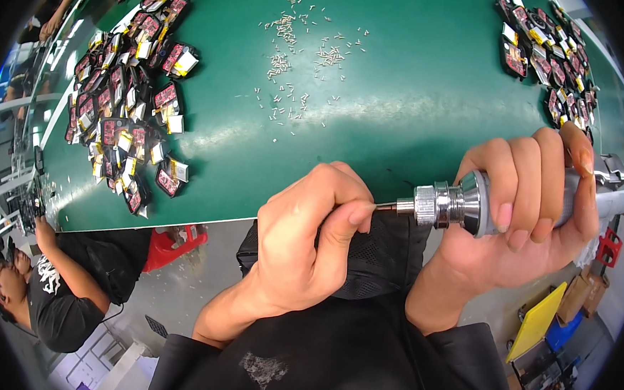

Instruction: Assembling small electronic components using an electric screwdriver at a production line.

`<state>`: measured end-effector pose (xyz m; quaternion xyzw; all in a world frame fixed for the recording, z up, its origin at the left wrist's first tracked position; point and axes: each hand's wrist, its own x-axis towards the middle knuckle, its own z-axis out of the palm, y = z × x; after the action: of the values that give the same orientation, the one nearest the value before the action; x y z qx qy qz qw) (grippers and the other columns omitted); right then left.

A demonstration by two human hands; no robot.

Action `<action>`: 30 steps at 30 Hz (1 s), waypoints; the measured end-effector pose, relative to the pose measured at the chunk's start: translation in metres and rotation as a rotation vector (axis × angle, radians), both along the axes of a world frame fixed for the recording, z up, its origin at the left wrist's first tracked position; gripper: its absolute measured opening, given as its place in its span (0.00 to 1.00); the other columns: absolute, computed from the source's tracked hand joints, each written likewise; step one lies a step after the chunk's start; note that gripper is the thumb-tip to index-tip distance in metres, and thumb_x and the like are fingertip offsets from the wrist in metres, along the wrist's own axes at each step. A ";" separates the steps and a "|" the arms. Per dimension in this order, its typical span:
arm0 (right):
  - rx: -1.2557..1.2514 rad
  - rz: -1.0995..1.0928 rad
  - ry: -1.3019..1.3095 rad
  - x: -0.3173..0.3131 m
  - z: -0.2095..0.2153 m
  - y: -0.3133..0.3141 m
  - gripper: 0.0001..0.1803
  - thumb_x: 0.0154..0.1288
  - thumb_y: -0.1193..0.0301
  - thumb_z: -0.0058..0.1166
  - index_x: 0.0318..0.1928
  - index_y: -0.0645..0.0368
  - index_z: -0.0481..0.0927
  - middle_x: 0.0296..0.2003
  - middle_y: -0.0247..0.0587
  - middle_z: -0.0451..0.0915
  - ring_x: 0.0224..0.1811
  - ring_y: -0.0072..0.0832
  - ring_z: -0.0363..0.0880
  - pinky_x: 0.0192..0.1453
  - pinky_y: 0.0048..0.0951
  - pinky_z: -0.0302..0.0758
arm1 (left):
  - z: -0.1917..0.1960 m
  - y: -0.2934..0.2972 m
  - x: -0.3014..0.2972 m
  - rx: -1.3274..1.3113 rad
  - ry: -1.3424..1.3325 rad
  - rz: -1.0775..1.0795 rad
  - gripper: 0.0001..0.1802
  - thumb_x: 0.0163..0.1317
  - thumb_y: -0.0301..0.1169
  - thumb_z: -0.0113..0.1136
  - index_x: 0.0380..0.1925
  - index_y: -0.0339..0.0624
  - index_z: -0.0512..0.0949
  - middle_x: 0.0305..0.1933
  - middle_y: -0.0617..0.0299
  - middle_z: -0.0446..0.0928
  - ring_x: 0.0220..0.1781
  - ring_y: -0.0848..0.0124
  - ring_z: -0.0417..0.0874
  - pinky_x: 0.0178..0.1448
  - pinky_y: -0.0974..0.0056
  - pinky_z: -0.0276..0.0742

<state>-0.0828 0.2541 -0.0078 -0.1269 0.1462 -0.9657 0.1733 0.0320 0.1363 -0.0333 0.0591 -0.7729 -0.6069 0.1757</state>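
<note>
My right hand [530, 190] is wrapped round the grey body of a power screwdriver [448, 205], which lies level and points left. Its silver collar and thin bit [388, 207] stick out past my fingers. At the bit's tip, the thumb and forefinger of my left hand [308, 238] are pinched together. Whether a small screw is also between them is hidden. Both hands are above my lap, at the near edge of the green table [220, 182]. Beyond them, small silver screws [283, 64] lie scattered on the tabletop in loose heaps.
Many small black-cased devices with red boards and silver battery packs are heaped at the left [109, 122], with another heap [546, 48] at the far right. A co-worker [70, 287] sits at the left beside a red stool [173, 247]. A yellow panel [536, 323] stands at the lower right.
</note>
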 end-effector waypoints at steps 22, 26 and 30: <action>0.092 -0.110 -0.134 -0.009 -0.039 0.012 0.04 0.66 0.73 0.42 0.38 0.59 0.64 0.13 0.30 0.58 0.12 0.19 0.55 0.21 0.24 0.62 | 0.054 -0.437 -0.081 -0.738 -0.800 0.677 0.32 0.52 0.51 0.65 0.44 0.33 0.75 0.31 0.54 0.80 0.30 0.66 0.82 0.31 0.63 0.79; 0.138 -0.126 -0.146 -0.010 -0.041 0.008 0.04 0.66 0.71 0.41 0.36 0.58 0.64 0.13 0.30 0.59 0.11 0.19 0.56 0.20 0.24 0.63 | 0.033 -0.422 -0.136 -0.787 -0.895 0.597 0.30 0.49 0.49 0.67 0.41 0.32 0.76 0.34 0.46 0.81 0.33 0.56 0.85 0.36 0.57 0.82; 0.139 -0.098 -0.146 -0.011 -0.034 -0.001 0.04 0.66 0.73 0.42 0.35 0.57 0.62 0.11 0.29 0.56 0.09 0.17 0.54 0.17 0.23 0.63 | 0.017 -0.439 -0.138 -1.156 -0.682 0.536 0.22 0.49 0.40 0.63 0.41 0.37 0.80 0.41 0.42 0.81 0.47 0.49 0.81 0.54 0.53 0.76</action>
<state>-0.0938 0.2530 -0.0422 -0.0366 0.2058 -0.9672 0.1444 -0.1058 -0.3031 -0.0161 0.3302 -0.9411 0.0152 0.0708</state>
